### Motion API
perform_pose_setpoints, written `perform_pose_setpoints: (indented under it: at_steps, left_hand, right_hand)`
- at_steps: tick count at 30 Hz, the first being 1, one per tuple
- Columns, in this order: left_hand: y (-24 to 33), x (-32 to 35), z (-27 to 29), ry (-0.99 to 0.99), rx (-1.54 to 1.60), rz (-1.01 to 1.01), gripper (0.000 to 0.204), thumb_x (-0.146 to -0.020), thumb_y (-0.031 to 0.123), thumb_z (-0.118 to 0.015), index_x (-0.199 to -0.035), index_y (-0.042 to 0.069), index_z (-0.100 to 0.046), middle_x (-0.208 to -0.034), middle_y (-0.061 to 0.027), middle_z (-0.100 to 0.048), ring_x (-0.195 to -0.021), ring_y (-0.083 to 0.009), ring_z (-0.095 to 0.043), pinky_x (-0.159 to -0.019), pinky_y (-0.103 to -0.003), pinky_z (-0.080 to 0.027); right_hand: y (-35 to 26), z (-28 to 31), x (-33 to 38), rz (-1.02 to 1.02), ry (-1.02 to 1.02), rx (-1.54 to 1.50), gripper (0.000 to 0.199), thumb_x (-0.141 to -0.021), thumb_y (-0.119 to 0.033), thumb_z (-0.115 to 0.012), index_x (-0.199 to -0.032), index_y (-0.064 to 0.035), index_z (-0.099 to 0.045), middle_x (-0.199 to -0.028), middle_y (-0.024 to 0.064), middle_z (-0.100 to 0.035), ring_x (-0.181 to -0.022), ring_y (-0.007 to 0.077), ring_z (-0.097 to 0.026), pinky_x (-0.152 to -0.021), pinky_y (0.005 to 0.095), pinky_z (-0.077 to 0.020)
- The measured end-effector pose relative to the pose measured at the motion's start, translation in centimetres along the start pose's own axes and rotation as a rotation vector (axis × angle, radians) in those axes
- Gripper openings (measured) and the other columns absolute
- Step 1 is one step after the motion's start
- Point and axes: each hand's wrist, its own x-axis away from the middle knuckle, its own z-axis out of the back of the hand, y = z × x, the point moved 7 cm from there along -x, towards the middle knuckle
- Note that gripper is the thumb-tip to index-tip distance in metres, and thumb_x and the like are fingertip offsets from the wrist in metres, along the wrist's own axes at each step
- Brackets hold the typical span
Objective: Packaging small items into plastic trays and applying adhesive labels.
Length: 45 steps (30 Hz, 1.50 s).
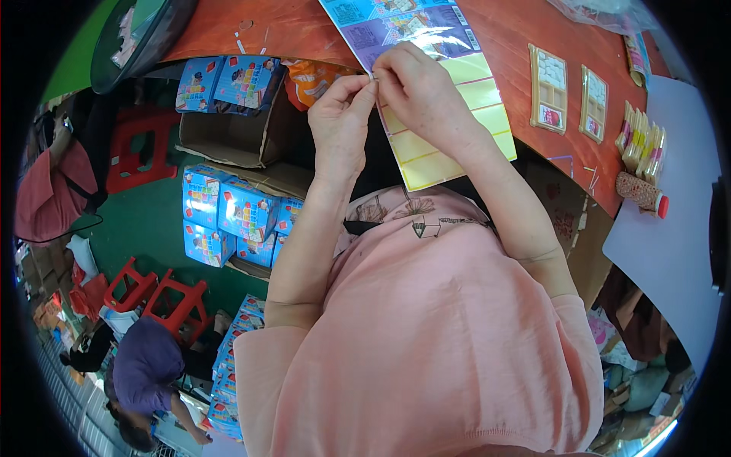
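Both my hands meet over the left edge of a long glossy sticker sheet (pixel 445 141), whose far part is blue and purple and whose near part has yellow blank labels. My left hand (pixel 340 122) is closed in a pinch, thumb against fingertips. My right hand (pixel 426 91) pinches at the same spot, its wrist above the yellow labels. A tiny pale bit (pixel 373 76) shows between the fingertips; it is too small to name. The sheet overhangs the near edge of the red-brown table (pixel 502 38).
Two clear-lidded trays of white pieces (pixel 551 72) lie right, near several bundled packets (pixel 642 145) and a red-capped container (pixel 642 194). Blue printed boxes (pixel 247 209) fill cartons at left. Red stools (pixel 175 301) and a purple-shirted person (pixel 148 365) are farther left; a dark basin (pixel 141 46) stands far left.
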Motion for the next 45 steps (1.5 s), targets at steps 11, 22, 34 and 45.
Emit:
perform_pose_setpoints:
  at_steps: [11,22,34,45]
  left_hand:
    - [4.1,-5.4,0.9,0.207,-0.198,-0.033,0.017,-0.086,0.003,-0.072,-0.098,-0.009,-0.072,-0.086,-0.0084,-0.071,-0.073,-0.0107,-0.064,-0.067,-0.023,-0.051]
    - [10.0,-13.2,2.0,0.262,-1.081,-0.316,0.019,-0.082,0.010,-0.071,-0.095,-0.003,-0.075,-0.079,-0.0130,-0.071,-0.068,-0.0173,-0.064,-0.065,-0.031,-0.050]
    - [4.0,1.8,-12.2,-0.260,-0.108,-0.010,0.031,-0.101,0.023,-0.060,-0.116,-0.004,-0.067,-0.105,-0.0102,-0.070,-0.092,-0.0143,-0.067,-0.074,-0.025,-0.053]
    - [7.0,0.9,-10.6,-0.206,0.055,0.004,0.024,-0.101,0.022,-0.059,-0.108,-0.001,-0.061,-0.097,-0.0118,-0.070,-0.081,-0.0206,-0.067,-0.068,-0.029,-0.051]
  right_hand:
    - [7.8,5.8,-0.3,-0.571,0.344,-0.894,0.021,-0.102,-0.016,-0.054,-0.108,0.0033,-0.059,-0.089,0.0052,-0.061,-0.078,0.0125,-0.059,-0.072,0.0271,-0.0498]
    - [6.4,22.1,4.3,-0.254,0.726,-0.977,0.023,-0.102,-0.017,-0.053,-0.113,0.0027,-0.061,-0.101,0.0068,-0.062,-0.081,0.0116,-0.052,-0.072,0.0278,-0.0456]
    - [-1.6,10.1,3.7,0.023,0.404,-0.026,0.026,-0.081,0.002,-0.066,-0.106,-0.0017,-0.061,-0.104,0.0154,-0.062,-0.096,0.0348,-0.062,-0.081,0.0417,-0.0505]
    - [12.4,18.7,13.3,-0.569,0.698,-0.002,0.017,-0.093,-0.010,-0.063,-0.109,-0.0023,-0.065,-0.107,0.0122,-0.060,-0.096,0.0307,-0.059,-0.086,0.0401,-0.0482]
